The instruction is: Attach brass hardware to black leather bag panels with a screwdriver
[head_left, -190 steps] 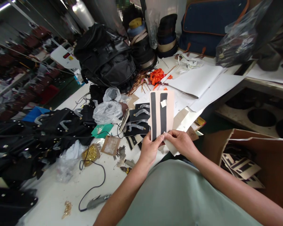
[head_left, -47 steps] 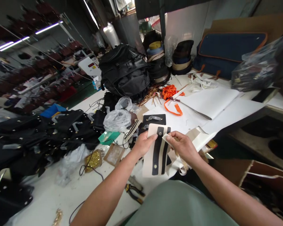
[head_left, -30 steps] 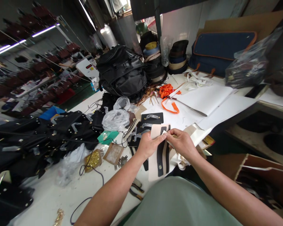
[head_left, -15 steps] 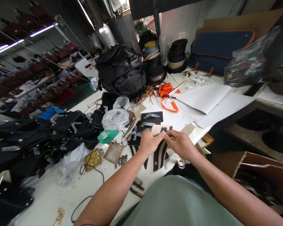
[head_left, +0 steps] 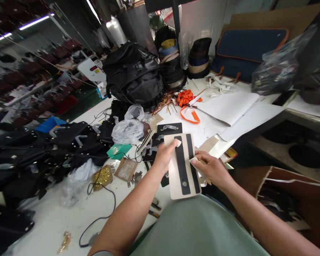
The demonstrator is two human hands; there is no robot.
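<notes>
My left hand (head_left: 165,155) grips the left edge of a beige flat panel (head_left: 178,170), its thumb pressed on the front. The panel is tilted towards me and bears two black strips (head_left: 181,167); one has a round metal snap (head_left: 185,184) near its lower end. At the panel's right edge my right hand (head_left: 212,169) is closed, thumb against finger. A pale thin strip (head_left: 202,179) hangs below it, apparently pinched there; part is hidden. Behind the panel lie black pieces with plastic-wrapped handles (head_left: 170,127).
Plastic bags (head_left: 128,131), a box of gold fittings (head_left: 102,177), pliers (head_left: 154,209) and a black cord (head_left: 114,199) lie on the white table. Black bags (head_left: 77,138) crowd the left. A large black backpack (head_left: 136,78) and strap rolls (head_left: 200,58) stand behind. A cardboard box (head_left: 290,174) is at right.
The panel has turned to face me more squarely, showing both black strips in full. My hands have moved apart, the right one sliding to the panel's right edge.
</notes>
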